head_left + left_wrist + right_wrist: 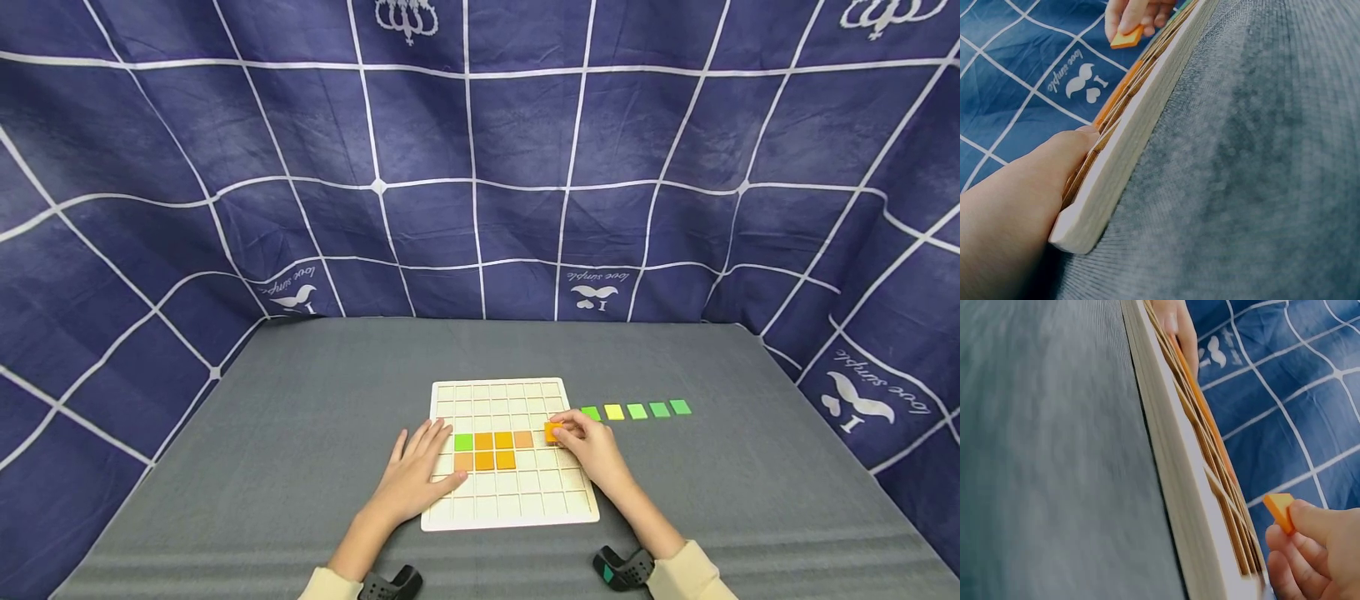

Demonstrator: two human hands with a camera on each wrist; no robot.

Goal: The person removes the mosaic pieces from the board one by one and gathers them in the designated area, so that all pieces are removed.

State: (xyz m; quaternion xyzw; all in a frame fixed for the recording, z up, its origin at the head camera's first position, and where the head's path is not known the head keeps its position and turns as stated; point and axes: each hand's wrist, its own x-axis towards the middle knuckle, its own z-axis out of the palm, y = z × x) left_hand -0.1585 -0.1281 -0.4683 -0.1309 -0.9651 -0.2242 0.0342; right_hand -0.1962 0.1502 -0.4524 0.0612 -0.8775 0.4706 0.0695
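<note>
A pale wooden grid board (510, 506) lies flat on the grey table. Fingers spread, my left hand (411, 477) rests over its left side, the thumb reaching into the lower cells. Between thumb and fingertips my right hand (592, 454) pinches an orange square tile (1280, 509), held tilted over the board's right side. Two rows of tiles sit in the middle cells. The upper row begins with a green tile (463, 442), then two orange ones and a peach tile (522, 439). Below are another peach tile (463, 461) and two orange tiles (495, 460).
Right of the board, a line of loose tiles lies on the table (675, 483): a yellow tile (614, 412) among several green ones, such as the one at the far end (680, 407). A blue cloth (517, 225) with white lines hangs behind and at both sides.
</note>
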